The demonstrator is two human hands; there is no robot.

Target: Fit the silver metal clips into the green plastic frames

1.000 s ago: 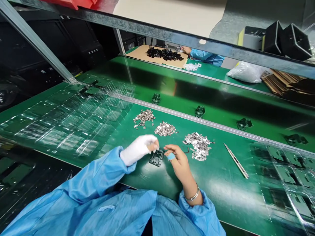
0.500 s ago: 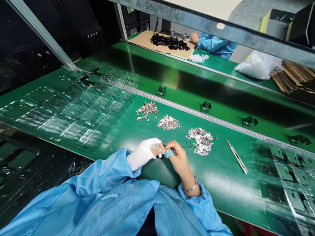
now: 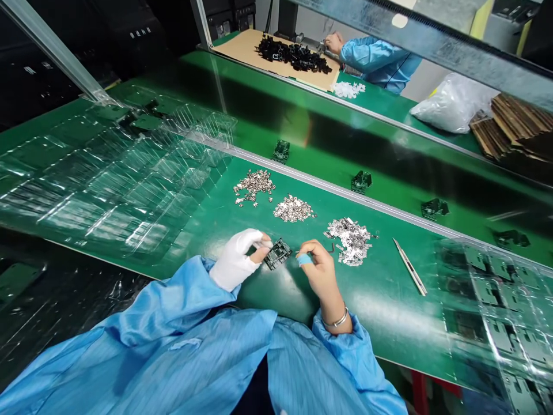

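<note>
In the head view, my left hand (image 3: 238,258), in a white fingerless glove, pinches a small black slotted plastic part (image 3: 277,253) by its left edge. The part is tilted above the green table. My right hand (image 3: 318,268) is just right of the part and apart from it, its thumb and index finger curled together with blue tape on a finger. Anything between those fingertips is too small to make out. Beside the right hand shows the bent end of a dark hex key (image 3: 332,248), its other end hidden behind the fingers.
Beyond my hands lie two piles of small metal pieces (image 3: 294,208) and a pile of flat silver pieces (image 3: 351,241). Tweezers (image 3: 409,267) lie on the right. Clear plastic trays (image 3: 108,173) flank the table. Several black parts (image 3: 361,181) sit past the metal rail. A co-worker's sleeve (image 3: 375,57) shows behind.
My hands have drawn apart, uncovering the black part in the left one. My right hand has shifted right, over most of the hex key. The whole view has moved slightly.
</note>
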